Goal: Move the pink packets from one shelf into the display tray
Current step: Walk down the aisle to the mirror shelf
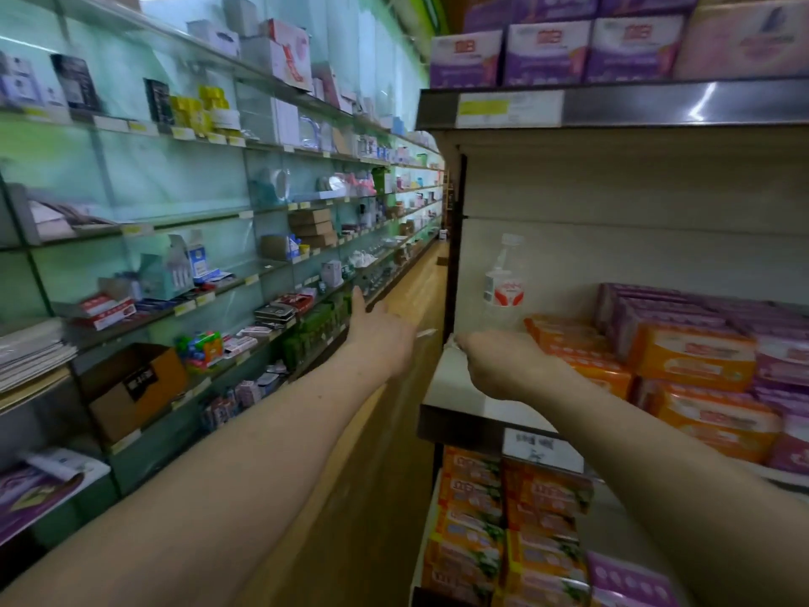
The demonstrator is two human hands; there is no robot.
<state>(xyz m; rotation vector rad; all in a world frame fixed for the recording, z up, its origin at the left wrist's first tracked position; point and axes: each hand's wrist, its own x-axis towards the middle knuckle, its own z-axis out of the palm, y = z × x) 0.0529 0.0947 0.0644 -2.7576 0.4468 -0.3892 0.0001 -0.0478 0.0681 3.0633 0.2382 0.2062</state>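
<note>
Now, left hand (381,339): is reaching out, fingers spread, holding nothing.
Right hand (499,363): is curling fingers at the shelf (455,387) left edge; grip unclear.

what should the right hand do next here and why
Probably slide the right hand rightward to the pink-purple plastic packets: it sits curled at the bare left end of the white shelf, orange plastic packets lie between, and the open left hand holds nothing.

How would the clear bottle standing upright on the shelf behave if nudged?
The clear bottle stands tall and narrow, so it would probably tip rather than slide. Being round, it might then roll off the shelf, whose open end is near. Whether it holds liquid I cannot tell; if empty, it would be very light.
</note>
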